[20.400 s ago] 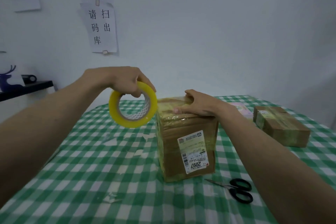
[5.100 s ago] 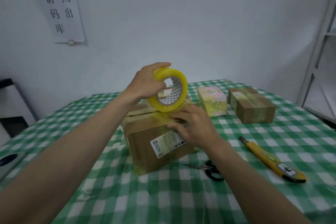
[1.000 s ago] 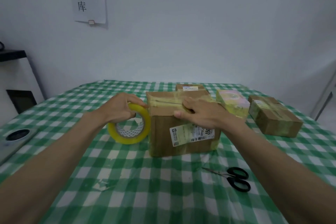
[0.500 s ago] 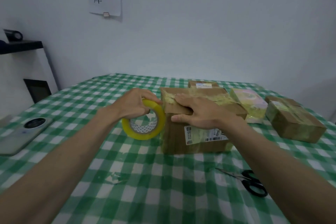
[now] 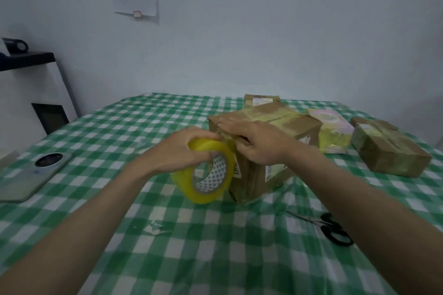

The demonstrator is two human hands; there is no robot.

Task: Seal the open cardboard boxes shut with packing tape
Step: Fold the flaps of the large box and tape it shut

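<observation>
A glossy yellow tape roll (image 5: 208, 174) is gripped by the curled left hand (image 5: 181, 148) against the near-left corner of the taped cardboard box (image 5: 268, 132), mid-table; the flat right hand (image 5: 257, 141) is pressed on its top edge.

The room was dim, with a cool bluish cast over the plain pale wall (image 5: 275, 31); light was flat and soft, its source out of view; only faint shadows lay under the tape-wrapped brown cardboard box (image 5: 263, 175) on the green-and-white checked tablecloth (image 5: 119, 132); the glossy yellow roll of packing tape (image 5: 206, 175) showed mild sheen; forearms at the lower corners were stretched by wide-angle distortion; box labels were blurred, unreadable; overall detail was soft and slightly smeared.
</observation>
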